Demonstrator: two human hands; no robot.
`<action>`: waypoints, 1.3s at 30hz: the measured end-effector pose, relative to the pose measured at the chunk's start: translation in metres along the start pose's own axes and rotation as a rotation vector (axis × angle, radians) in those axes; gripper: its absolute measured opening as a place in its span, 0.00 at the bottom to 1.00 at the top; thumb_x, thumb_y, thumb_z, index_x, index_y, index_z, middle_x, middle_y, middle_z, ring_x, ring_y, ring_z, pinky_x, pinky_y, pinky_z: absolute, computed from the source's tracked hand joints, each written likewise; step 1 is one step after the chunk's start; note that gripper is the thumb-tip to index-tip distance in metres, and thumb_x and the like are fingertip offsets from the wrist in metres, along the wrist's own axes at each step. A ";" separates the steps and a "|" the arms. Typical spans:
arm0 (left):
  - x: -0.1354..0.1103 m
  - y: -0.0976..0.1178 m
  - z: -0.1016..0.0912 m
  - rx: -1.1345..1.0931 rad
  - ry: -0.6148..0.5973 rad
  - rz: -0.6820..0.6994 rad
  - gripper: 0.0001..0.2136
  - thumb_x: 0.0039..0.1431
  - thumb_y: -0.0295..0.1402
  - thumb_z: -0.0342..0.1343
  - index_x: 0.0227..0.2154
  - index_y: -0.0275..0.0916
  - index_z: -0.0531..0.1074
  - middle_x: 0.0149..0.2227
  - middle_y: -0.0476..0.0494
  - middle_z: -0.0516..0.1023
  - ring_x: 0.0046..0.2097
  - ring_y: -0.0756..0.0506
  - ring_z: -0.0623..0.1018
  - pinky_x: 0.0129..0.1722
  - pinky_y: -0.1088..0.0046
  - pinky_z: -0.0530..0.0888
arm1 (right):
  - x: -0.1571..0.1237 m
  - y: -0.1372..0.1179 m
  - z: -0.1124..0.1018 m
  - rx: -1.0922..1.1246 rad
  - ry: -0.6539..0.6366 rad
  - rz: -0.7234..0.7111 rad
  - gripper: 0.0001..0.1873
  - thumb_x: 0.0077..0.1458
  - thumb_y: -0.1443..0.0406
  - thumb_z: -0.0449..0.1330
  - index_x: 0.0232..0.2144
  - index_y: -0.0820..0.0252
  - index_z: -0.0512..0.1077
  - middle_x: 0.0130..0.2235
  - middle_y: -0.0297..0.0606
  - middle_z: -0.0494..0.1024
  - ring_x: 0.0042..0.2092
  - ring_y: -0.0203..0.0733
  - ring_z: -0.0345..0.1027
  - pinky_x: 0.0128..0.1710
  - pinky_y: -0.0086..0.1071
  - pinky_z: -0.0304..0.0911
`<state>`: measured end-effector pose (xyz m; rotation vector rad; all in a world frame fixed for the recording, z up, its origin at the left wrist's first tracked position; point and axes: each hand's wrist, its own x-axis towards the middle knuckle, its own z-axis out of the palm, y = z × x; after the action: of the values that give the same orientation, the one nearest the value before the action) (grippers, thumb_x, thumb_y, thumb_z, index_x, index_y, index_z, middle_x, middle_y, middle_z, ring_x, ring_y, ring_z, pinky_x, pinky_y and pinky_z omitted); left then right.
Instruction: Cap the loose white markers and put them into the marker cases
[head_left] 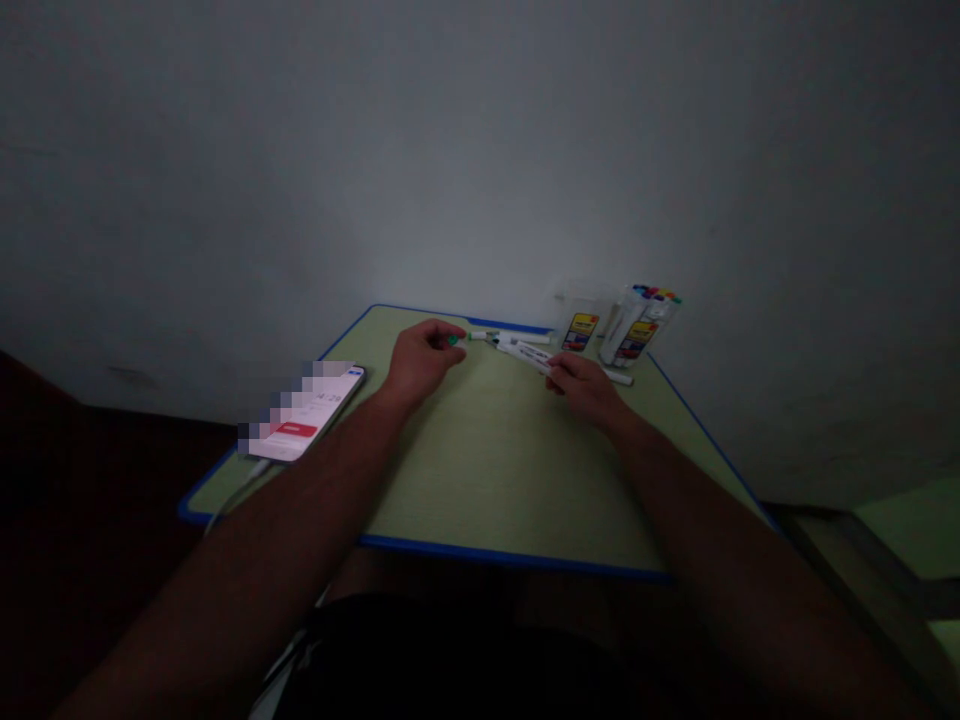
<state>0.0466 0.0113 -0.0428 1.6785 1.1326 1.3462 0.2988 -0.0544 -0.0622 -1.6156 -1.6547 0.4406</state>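
My left hand (424,360) is closed in a pinch on a small green marker cap (453,341) over the far middle of the table. A white marker (529,356) is gripped near its right end by my right hand (586,388). Its uncapped dark tip points left, toward my left hand but apart from it. Just behind it lies another white marker (529,339), with a green-ended piece (478,336) close by at its left. Beyond my right fingers, a further white marker (621,378) rests on the table, partly hidden by the hand.
Near the back right of the blue-edged table (480,480) stand a clear plastic case (580,325) and a second case holding several coloured markers (637,330). A lit phone (311,412) with a cable (244,485) lies at the left edge. A grey wall (465,180) rises behind.
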 end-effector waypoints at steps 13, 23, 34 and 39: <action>0.005 -0.013 0.001 -0.011 0.084 -0.023 0.13 0.41 0.30 0.67 0.34 0.37 0.80 0.24 0.51 0.71 0.26 0.51 0.68 0.27 0.73 0.65 | -0.013 -0.022 -0.008 -0.060 0.548 -0.150 0.10 0.50 0.58 0.63 0.33 0.58 0.74 0.35 0.38 0.80 0.35 0.41 0.71 0.38 0.36 0.66; 0.002 -0.010 0.003 -0.020 0.067 -0.042 0.13 0.42 0.31 0.67 0.34 0.35 0.79 0.24 0.49 0.73 0.26 0.50 0.71 0.27 0.73 0.67 | -0.013 -0.023 -0.006 -0.124 0.570 -0.241 0.07 0.49 0.61 0.64 0.30 0.57 0.72 0.28 0.33 0.76 0.29 0.37 0.67 0.33 0.33 0.64; 0.002 -0.011 0.005 -0.115 0.061 -0.055 0.12 0.42 0.30 0.67 0.33 0.35 0.78 0.22 0.51 0.70 0.24 0.51 0.71 0.27 0.73 0.69 | -0.014 -0.024 -0.004 -0.058 0.584 -0.248 0.09 0.47 0.60 0.66 0.29 0.57 0.73 0.27 0.32 0.76 0.28 0.37 0.67 0.31 0.32 0.64; 0.001 -0.004 0.007 -0.372 0.046 -0.195 0.11 0.43 0.27 0.66 0.32 0.34 0.73 0.23 0.51 0.72 0.24 0.50 0.74 0.30 0.70 0.74 | -0.010 -0.018 -0.005 0.070 0.515 -0.166 0.12 0.47 0.58 0.66 0.31 0.58 0.73 0.30 0.35 0.77 0.30 0.38 0.69 0.31 0.33 0.66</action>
<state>0.0522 0.0136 -0.0475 1.2452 0.9720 1.3766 0.2894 -0.0678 -0.0490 -1.3794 -1.3464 -0.0088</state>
